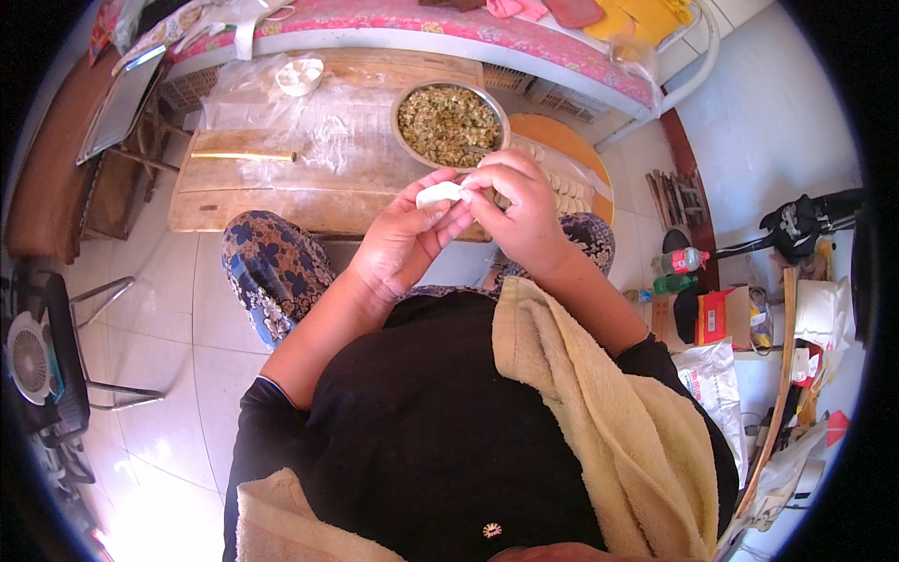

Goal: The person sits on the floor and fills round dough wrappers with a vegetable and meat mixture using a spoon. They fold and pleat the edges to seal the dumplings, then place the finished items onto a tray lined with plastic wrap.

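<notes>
A white, folded dumpling (pixel 436 194) rests on the fingers of my left hand (pixel 401 232), whose thumb lies along its near side. With bent fingertips, my right hand (pixel 517 208) pinches the dumpling's right end. Just beyond both hands stands a wide metal bowl (pixel 399 140) of chopped, greenish-brown filling (pixel 448 122). A handle-like piece sticks out of the filling, partly hidden by the bowl's edge and my right hand. Rows of finished dumplings (pixel 567 192) lie to the right, partly covered by my right hand and forearm.
A rolling pin (pixel 245 156) lies on the floured wooden table (pixel 211 201), left of the bowl. Farther back are a small white bowl (pixel 300 79) with pale contents and crumpled clear plastic (pixel 328 140). A round wooden board (pixel 599 169) carries the dumplings. A pink-covered bed (pixel 375 30) borders the far side.
</notes>
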{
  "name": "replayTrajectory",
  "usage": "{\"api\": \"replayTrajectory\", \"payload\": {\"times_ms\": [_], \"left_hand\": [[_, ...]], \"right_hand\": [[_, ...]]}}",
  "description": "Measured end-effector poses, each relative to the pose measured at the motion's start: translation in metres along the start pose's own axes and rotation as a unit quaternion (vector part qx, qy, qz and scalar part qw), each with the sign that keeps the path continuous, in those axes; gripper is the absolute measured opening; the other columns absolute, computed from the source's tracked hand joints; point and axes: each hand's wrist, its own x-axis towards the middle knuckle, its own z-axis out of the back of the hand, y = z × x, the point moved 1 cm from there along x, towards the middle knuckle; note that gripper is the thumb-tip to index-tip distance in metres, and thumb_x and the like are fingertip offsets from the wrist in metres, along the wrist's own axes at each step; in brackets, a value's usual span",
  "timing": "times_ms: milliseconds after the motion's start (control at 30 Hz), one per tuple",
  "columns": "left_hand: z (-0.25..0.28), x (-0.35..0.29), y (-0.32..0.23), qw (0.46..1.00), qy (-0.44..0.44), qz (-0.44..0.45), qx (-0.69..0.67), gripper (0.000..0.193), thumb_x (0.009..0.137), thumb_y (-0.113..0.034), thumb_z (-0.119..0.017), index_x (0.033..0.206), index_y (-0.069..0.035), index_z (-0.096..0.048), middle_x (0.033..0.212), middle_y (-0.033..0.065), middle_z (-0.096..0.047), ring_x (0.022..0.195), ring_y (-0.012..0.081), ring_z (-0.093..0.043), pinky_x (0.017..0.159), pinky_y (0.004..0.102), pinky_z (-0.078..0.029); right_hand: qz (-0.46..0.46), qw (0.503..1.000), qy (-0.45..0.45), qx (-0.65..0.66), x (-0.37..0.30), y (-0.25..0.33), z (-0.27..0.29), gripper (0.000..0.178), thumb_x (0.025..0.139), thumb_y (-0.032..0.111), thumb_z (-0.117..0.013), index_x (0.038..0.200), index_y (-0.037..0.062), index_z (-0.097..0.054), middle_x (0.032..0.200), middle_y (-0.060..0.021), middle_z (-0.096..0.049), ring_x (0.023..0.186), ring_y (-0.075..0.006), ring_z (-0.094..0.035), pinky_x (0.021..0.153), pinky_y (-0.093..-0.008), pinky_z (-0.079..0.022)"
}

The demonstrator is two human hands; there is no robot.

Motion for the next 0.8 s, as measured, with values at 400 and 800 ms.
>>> {"api": "replayTrajectory", "payload": {"times_ms": [400, 800], "left_hand": [[-0.012, -0.004, 0.000, 0.997, 0.031, 0.020, 0.074, 0.045, 0.088, -0.004, -0.061, 0.130, -0.004, -0.045, 0.118, 0.0093, -0.057, 0.108, 0.0193, -0.058, 0.095, 0.0342, -0.049], [-0.008, -0.001, 0.001, 0.998, 0.061, 0.023, 0.000, 0.058, 0.083, -0.007, -0.068, 0.134, -0.004, -0.040, 0.121, 0.0142, -0.056, 0.113, 0.0234, -0.057, 0.099, 0.0341, -0.047]], "right_hand": [[0.042, 0.999, 0.015, 0.001, 0.003, 0.006, 0.005, 0.014, 0.068, 0.006, -0.071, 0.080, 0.0035, -0.065, 0.078, -0.0076, -0.059, 0.077, -0.0267, -0.057, 0.069, -0.0368, -0.045], [0.006, 1.000, -0.023, 0.004, -0.003, 0.009, 0.015, 0.018, 0.068, 0.005, -0.073, 0.083, 0.0058, -0.064, 0.082, -0.0084, -0.057, 0.078, -0.0265, -0.055, 0.069, -0.0361, -0.045]]}}
